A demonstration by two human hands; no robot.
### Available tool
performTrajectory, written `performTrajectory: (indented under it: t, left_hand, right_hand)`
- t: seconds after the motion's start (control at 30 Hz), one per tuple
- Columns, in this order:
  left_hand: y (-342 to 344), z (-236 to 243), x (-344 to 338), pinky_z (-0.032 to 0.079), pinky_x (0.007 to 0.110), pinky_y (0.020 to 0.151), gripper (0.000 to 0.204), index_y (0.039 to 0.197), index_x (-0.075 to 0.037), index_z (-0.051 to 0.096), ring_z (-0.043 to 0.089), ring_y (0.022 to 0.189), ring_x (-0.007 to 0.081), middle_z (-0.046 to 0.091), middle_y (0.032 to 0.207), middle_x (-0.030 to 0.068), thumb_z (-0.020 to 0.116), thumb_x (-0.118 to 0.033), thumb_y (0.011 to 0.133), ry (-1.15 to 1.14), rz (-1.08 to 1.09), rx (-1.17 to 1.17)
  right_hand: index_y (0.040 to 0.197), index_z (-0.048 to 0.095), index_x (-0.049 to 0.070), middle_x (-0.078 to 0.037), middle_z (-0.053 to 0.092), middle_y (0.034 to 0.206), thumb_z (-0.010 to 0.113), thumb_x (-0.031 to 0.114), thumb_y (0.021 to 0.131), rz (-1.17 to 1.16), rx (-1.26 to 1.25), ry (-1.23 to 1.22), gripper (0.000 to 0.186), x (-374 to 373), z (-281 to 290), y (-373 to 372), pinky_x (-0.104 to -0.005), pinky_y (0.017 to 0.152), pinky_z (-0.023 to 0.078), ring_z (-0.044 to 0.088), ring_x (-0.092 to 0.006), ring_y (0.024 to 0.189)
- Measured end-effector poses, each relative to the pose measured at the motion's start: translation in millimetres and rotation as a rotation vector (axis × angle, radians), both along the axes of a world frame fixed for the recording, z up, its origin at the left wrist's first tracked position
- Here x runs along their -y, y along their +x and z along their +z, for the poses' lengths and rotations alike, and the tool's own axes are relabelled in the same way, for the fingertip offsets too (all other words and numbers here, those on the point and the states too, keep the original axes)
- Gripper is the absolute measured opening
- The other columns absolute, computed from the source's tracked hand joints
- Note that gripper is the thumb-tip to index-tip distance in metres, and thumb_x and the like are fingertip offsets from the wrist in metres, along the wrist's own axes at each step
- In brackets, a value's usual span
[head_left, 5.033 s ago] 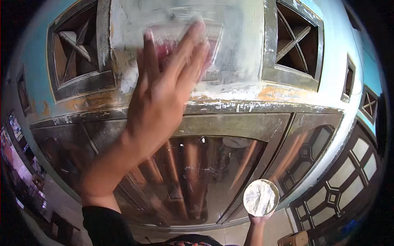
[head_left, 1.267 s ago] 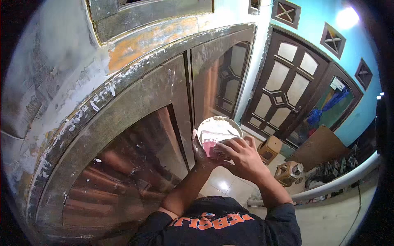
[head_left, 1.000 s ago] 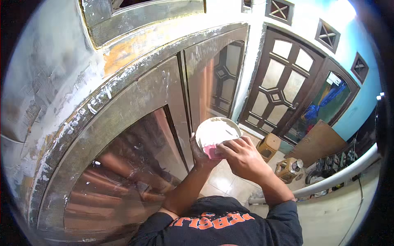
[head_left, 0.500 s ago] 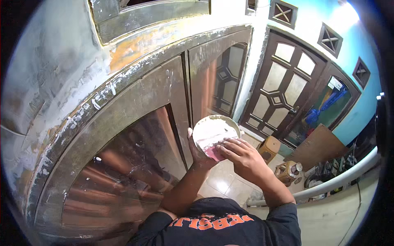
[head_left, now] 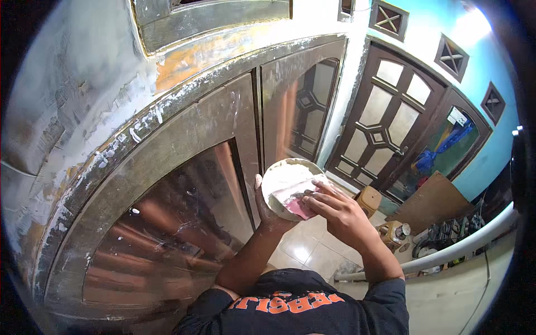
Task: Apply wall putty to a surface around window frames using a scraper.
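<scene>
My left hand [head_left: 269, 215] is wrapped around the side and underside of a round, pale bowl [head_left: 274, 204], held up in front of my chest. White putty-like paste [head_left: 289, 177] fills much of it. Between the fingers of my right hand [head_left: 343, 212] is a flat pink scraper [head_left: 300, 209], lying over the bowl's near right part against the paste. White smears mark my right fingertips. The scraper's far edge is partly covered by paste and fingers.
On the left stands a brown wooden window frame [head_left: 167, 125] with white-smeared edges and dark glass [head_left: 178, 229]. Patchy grey plaster [head_left: 84, 84] surrounds it. Further off are a brown door [head_left: 385, 117], a stool [head_left: 369, 199], a leaning board [head_left: 432, 204] and a pale rail [head_left: 458, 248].
My right hand has shifted slightly right with the pink scraper, and its fingers lie a little differently over the paste. The left hand still holds the bowl. The view has shifted slightly.
</scene>
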State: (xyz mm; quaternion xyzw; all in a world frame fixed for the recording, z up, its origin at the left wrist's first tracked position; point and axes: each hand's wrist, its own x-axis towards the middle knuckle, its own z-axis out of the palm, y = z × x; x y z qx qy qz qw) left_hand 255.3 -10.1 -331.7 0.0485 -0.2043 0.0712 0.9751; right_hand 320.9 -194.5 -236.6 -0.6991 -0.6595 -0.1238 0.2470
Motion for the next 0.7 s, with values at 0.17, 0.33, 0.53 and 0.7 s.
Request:
performTrajectory:
  t: [0.17, 0.33, 0.53, 0.7]
  left_hand:
    - [-2, 4, 0, 0.044, 0.06, 0.111, 0.099, 0.156, -0.003, 0.033, 0.051, 0.132, 0.0471, 0.044, 0.151, 0.0285, 0.038, -0.081, 0.093, 0.014, 0.051, -0.08]
    - [-2, 6, -4, 0.042, 0.06, 0.113, 0.099, 0.155, -0.002, 0.033, 0.05, 0.134, 0.0477, 0.044, 0.151, 0.0285, 0.038, -0.08, 0.094, 0.031, 0.064, -0.042]
    - [-6, 3, -4, 0.043, 0.061, 0.112, 0.094, 0.154, -0.003, 0.036, 0.052, 0.132, 0.0478, 0.047, 0.149, 0.0271, 0.036, -0.078, 0.096, 0.02, 0.041, -0.019]
    - [-7, 12, -4, 0.042, 0.06, 0.112, 0.094, 0.153, -0.003, 0.037, 0.052, 0.132, 0.0462, 0.047, 0.149, 0.0263, 0.036, -0.077, 0.096, 0.027, 0.054, -0.032]
  right_hand:
    - [0.133, 0.062, 0.006, -0.013, 0.065, 0.133, 0.058, -0.007, 0.076, 0.031, 0.04, -0.074, 0.059, 4, 4, 2, -0.0477, 0.115, 0.044, 0.055, -0.0321, 0.135]
    - [0.125, 0.067, 0.004, -0.015, 0.069, 0.126, 0.06, -0.009, 0.074, 0.091, -0.003, -0.02, 0.053, 5, 7, 5, -0.0481, 0.112, 0.047, 0.06, -0.0343, 0.128]
    - [0.126, 0.067, 0.004, -0.015, 0.068, 0.126, 0.063, -0.007, 0.078, 0.115, -0.012, -0.034, 0.049, 6, 11, 4, -0.0474, 0.111, 0.048, 0.059, -0.0355, 0.129]
    - [0.128, 0.067, 0.005, -0.014, 0.066, 0.124, 0.063, -0.006, 0.077, 0.153, 0.001, -0.069, 0.052, 5, 16, 5, -0.0458, 0.109, 0.05, 0.061, -0.0335, 0.124]
